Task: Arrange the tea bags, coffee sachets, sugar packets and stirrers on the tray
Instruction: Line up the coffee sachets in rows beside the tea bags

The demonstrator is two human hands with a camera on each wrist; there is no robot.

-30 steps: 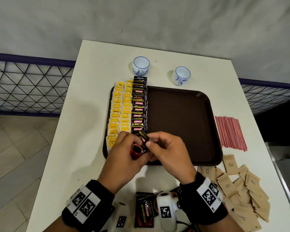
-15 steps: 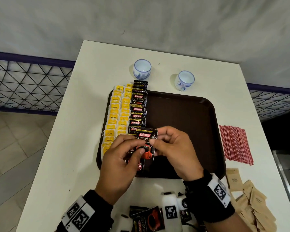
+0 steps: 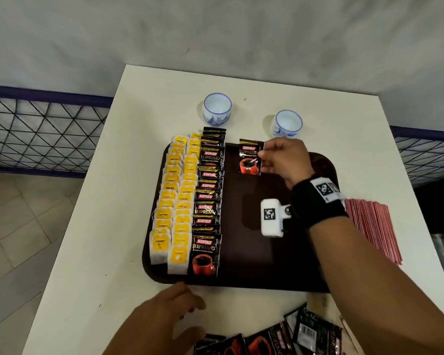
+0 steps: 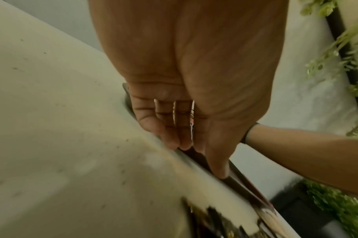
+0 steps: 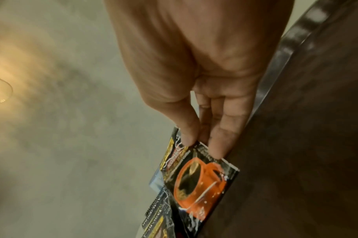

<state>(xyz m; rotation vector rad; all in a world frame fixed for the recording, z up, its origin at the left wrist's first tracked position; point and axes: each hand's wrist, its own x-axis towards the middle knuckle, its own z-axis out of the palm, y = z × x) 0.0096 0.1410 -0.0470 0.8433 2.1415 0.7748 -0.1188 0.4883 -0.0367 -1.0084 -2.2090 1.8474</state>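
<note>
The brown tray (image 3: 280, 252) carries two columns of yellow tea bags (image 3: 176, 201) and one column of black coffee sachets (image 3: 208, 201) along its left side. My right hand (image 3: 268, 156) pinches one coffee sachet (image 3: 250, 160) by its right edge at the tray's far end, just right of the sachet column. The right wrist view shows thumb and fingers of that hand (image 5: 202, 145) on the sachet (image 5: 202, 182). My left hand (image 3: 180, 307) hovers with relaxed fingers and nothing in it at the tray's near rim (image 4: 241, 182); its fingers (image 4: 172, 138) are straight.
Red stirrers (image 3: 369, 226) lie in a bundle on the white table (image 3: 108, 226), right of the tray. Several loose coffee sachets (image 3: 280, 336) lie at the near edge. Two blue-and-white cups (image 3: 217, 108) (image 3: 286, 123) stand beyond the tray.
Both hands were together at the tray's near end handling sachets. My right hand has carried one sachet to the far end; my left hand has let go and drawn back to the near rim.
</note>
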